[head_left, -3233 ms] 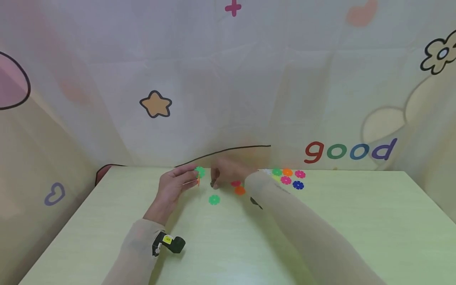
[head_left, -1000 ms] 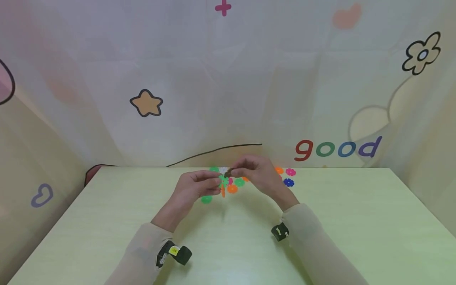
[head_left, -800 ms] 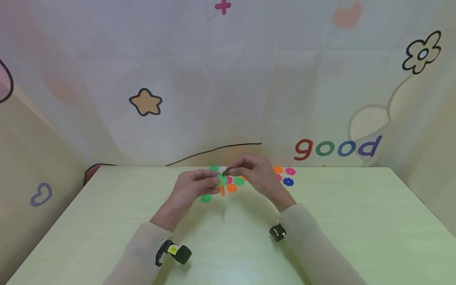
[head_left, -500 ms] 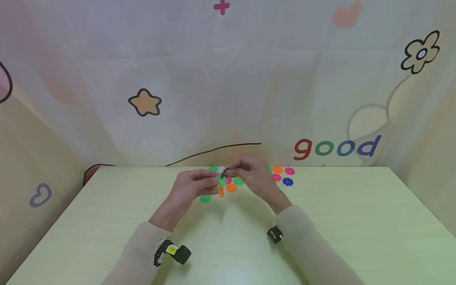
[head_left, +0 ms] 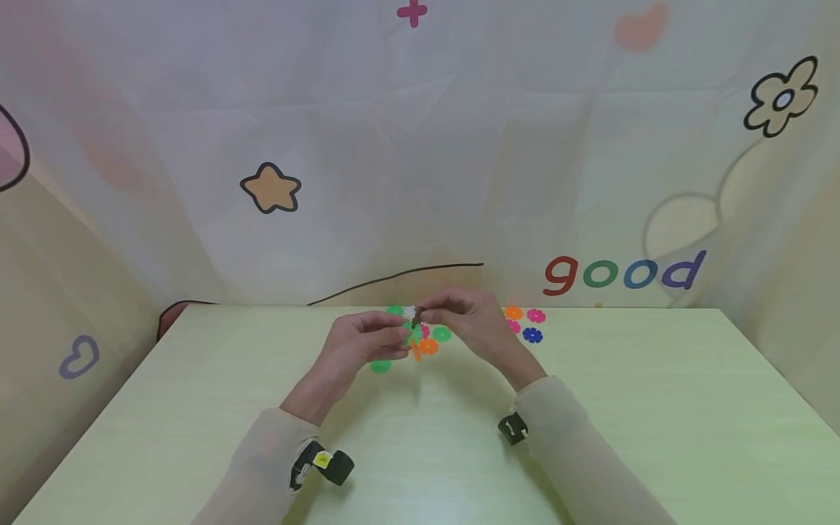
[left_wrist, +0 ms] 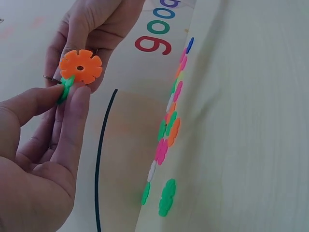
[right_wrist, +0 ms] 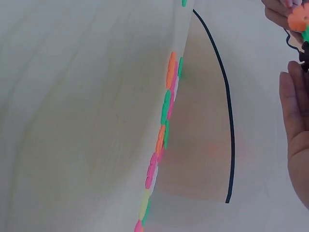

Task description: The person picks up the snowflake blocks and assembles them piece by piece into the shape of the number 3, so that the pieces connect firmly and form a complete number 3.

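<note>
My left hand [head_left: 357,344] pinches a green snowflake building disc [left_wrist: 65,91] above the back of the table. An orange snowflake disc [left_wrist: 90,60] is joined to it, facing the left wrist camera and nearly edge-on in the head view. From the right, my right hand [head_left: 474,324] pinches a dark brown snowflake disc [head_left: 416,318] between thumb and forefinger. Its edge meets the green disc; whether the slots are engaged I cannot tell. In the right wrist view, the dark disc [right_wrist: 304,52] is cut off by the frame edge.
Several loose discs lie along the table's back edge, among them an orange disc [head_left: 429,346], a green disc [head_left: 380,366] and a blue disc [head_left: 532,335]. Right behind them hangs a printed curtain [head_left: 394,182]. Pale tabletop [head_left: 420,452] extends in front.
Over three seconds my right hand has brought the dark disc to the green one, and my left hand has moved right. During the last half second the orange disc has tilted slightly.
</note>
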A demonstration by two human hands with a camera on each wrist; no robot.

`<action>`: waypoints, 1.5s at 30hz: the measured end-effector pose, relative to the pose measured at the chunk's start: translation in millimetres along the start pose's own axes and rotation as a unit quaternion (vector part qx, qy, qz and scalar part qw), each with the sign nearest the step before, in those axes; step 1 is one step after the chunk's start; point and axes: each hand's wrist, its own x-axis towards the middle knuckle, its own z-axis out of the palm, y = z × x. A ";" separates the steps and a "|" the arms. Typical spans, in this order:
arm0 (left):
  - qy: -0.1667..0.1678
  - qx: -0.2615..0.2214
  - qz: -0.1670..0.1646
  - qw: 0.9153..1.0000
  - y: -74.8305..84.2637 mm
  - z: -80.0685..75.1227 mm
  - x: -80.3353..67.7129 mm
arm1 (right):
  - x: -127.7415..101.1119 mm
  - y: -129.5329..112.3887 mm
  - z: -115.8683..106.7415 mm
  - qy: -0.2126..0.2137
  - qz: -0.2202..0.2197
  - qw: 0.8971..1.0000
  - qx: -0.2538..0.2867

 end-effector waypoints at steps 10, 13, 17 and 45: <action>-0.020 0.033 0.011 0.999 0.6 -2.3 0.1 | 0.3 -0.7 3.1 -0.014 0.018 0.999 -0.030; -0.028 0.033 0.010 0.999 1.0 -3.8 0.4 | -0.3 -1.1 3.9 -0.017 0.028 0.999 -0.030; -0.034 0.054 0.016 0.998 3.1 -7.8 1.5 | -0.6 -0.3 3.2 -0.015 0.045 0.998 -0.031; -0.001 0.110 0.036 0.993 18.8 -68.1 -1.0 | 45.9 39.0 31.3 -0.197 0.151 0.961 -0.124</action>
